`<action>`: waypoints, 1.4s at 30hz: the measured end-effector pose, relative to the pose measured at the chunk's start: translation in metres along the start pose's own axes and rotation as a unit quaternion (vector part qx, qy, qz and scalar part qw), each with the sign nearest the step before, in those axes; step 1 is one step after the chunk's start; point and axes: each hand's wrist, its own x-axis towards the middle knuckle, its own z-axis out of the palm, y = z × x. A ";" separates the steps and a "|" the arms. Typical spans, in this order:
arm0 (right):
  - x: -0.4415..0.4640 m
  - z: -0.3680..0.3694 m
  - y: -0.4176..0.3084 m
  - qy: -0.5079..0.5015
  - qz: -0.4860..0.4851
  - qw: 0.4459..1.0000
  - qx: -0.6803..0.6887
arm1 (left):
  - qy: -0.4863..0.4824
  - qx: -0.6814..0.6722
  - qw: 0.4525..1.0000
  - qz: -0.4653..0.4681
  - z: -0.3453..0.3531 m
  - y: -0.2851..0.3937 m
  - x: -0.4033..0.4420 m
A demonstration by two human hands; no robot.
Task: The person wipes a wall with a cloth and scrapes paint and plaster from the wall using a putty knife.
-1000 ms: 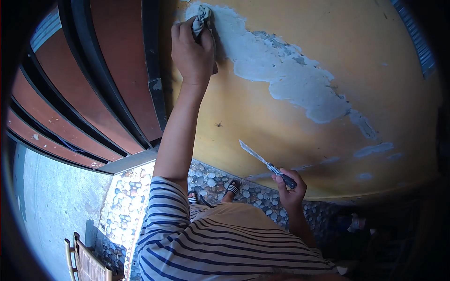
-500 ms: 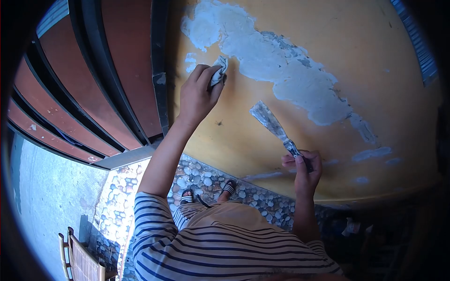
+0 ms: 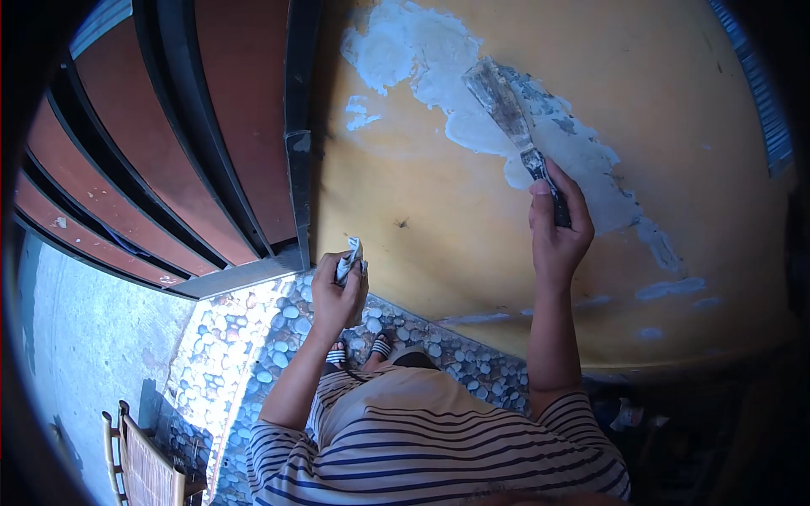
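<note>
My right hand [image 3: 560, 232] grips the dark handle of a putty knife [image 3: 504, 105], raised in front of the yellow wall [image 3: 675, 211]. Its smeared blade points up and left, over the pale filler patch [image 3: 481, 126] that runs diagonally down the wall; whether it touches cannot be told. Low on the left, my left hand [image 3: 337, 291] is closed around a crumpled whitish cloth [image 3: 348, 260], part of it hidden by the fingers. A smaller filler smear [image 3: 360, 112] lies left of the big patch, and more thin smears [image 3: 671, 288] show lower right.
A red-brown slatted panel with black bars [image 3: 245, 118] stands on the left, meeting the wall. Pebbled floor [image 3: 287, 325] lies below, with concrete beyond it. A bamboo chair [image 3: 148, 460] is at lower left. Dim items [image 3: 629, 413] sit at lower right.
My left hand has come down from the wall with the cloth. My right hand has lifted the putty knife up to the filler patch.
</note>
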 end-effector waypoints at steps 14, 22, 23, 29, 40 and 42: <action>0.025 -0.004 0.009 -0.009 -0.075 0.997 0.025 | -0.005 0.021 0.999 -0.033 0.015 0.015 -0.017; 0.019 0.011 -0.012 0.013 -0.058 0.998 -0.012 | -0.119 0.019 0.993 -0.016 -0.006 0.003 0.029; 0.017 0.011 -0.013 0.026 -0.055 0.998 -0.020 | -0.134 0.017 0.991 -0.009 -0.011 -0.001 0.037; 0.008 0.020 -0.018 0.068 -0.040 0.996 -0.032 | -0.176 0.004 0.984 0.009 -0.035 0.002 0.069; 0.006 0.026 -0.031 0.078 0.031 0.996 -0.028 | -0.206 -0.015 0.978 -0.001 -0.029 0.003 0.072; 0.010 0.031 -0.033 0.071 0.002 0.997 -0.017 | -0.200 -0.014 0.980 0.015 -0.028 0.000 0.071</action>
